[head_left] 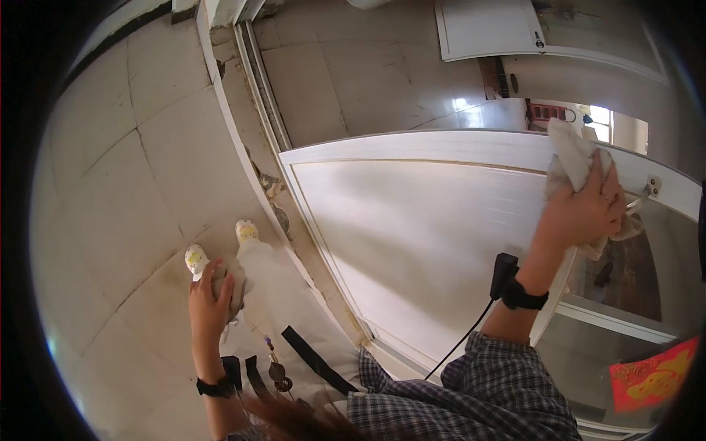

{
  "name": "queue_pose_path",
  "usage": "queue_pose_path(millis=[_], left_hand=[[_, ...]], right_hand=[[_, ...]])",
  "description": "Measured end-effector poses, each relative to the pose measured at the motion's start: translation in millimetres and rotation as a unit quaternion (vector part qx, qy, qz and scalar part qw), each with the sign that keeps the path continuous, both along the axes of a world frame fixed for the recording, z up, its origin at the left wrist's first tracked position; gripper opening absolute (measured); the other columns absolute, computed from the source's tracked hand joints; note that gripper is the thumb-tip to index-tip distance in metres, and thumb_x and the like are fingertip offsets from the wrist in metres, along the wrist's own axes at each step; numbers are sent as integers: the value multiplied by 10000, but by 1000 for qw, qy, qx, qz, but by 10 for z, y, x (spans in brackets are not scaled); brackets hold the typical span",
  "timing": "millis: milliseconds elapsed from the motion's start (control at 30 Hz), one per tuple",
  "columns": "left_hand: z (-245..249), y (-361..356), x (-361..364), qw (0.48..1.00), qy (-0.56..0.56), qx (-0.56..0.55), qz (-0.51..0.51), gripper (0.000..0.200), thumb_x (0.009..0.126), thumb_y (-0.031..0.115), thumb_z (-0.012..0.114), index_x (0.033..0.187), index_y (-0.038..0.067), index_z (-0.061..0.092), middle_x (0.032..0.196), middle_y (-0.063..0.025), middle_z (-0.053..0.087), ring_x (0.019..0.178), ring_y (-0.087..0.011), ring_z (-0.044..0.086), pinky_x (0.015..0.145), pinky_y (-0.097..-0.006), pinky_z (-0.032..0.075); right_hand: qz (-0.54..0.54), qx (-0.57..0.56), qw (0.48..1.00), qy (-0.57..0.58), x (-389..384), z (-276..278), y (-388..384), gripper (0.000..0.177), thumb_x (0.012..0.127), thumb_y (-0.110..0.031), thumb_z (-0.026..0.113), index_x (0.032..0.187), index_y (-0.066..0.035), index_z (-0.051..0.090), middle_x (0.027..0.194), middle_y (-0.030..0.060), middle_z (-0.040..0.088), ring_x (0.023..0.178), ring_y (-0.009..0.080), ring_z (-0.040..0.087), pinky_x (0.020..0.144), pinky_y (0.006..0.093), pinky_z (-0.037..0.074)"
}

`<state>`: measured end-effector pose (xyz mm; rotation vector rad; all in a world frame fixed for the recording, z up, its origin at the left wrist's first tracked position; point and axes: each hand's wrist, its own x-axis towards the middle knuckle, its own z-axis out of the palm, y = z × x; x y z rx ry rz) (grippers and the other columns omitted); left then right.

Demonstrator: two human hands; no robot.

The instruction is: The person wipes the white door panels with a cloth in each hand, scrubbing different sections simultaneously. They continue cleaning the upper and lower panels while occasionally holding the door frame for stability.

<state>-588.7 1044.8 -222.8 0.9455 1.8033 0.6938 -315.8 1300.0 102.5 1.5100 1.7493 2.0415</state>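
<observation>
While the white door (412,220) stood closest to the right hand (585,209), a pale cloth (573,151) was held bunched in it against the door's edge, beside the handle (647,187) | a grey rag (235,283) was clasped in the left hand (209,305), well apart, low by the leg.

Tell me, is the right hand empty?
No, the right hand grips a pale cloth against the upper edge of the white door.

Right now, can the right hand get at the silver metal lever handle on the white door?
Probably yes. The right hand rests just beside the silver metal lever handle on the white door, with nothing between them, though it is gripping a crumpled white cloth.
</observation>
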Motion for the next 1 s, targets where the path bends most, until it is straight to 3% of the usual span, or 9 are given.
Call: queue_pose_path(millis=[267,400,500,600,700,900,1000], left_hand=[[-48,-55,3,1000,-24,-6,16,324,841,212,592,1138,86,559,971,-164,641,890,-344,581,820,-402,444],[-65,-49,-50,998,-24,-51,5,328,844,220,590,1141,88,558,961,-157,644,880,-344,576,813,-402,447],[-82,-42,-29,1000,-15,-20,17,335,847,232,585,1150,94,557,973,-159,642,905,-343,577,814,-401,447],[-58,-18,-28,996,-32,-79,3,339,849,241,580,1154,93,558,1002,-163,636,931,-348,575,826,-402,443],[-22,-23,5,998,-35,-49,10,337,851,246,578,1147,86,562,1012,-166,635,939,-356,575,833,-405,442],[-54,-61,29,999,-20,-9,26,322,848,223,580,1136,81,567,997,-171,636,923,-365,579,825,-414,448],[-2,-36,26,998,-30,-38,27,314,845,211,585,1128,76,570,997,-177,633,920,-363,581,826,-414,446]], right_hand=[[78,-110,988,69,110,-467,-102,426,645,-120,647,1057,-222,673,1225,-61,554,1054,250,464,853,419,328],[163,-123,975,89,55,-187,-181,429,675,-102,609,1082,-226,668,1194,-39,576,1028,247,467,864,440,323],[143,-51,985,77,3,-90,-170,495,688,-161,619,1178,-231,611,1270,12,519,1101,292,440,907,494,303],[38,-42,997,55,-60,-353,-91,619,669,-265,672,1270,-226,526,1364,55,419,1190,356,377,925,563,287],[52,-67,994,74,58,-493,-37,741,626,-328,719,1315,-216,469,1420,88,331,1247,398,316,918,593,292],[61,-60,992,91,-14,-584,-18,698,619,-260,755,1273,-209,517,1419,33,362,1231,360,358,903,565,326],[128,-110,984,65,136,-692,7,633,613,-214,762,1213,-207,562,1385,-16,419,1222,313,398,898,523,348]])
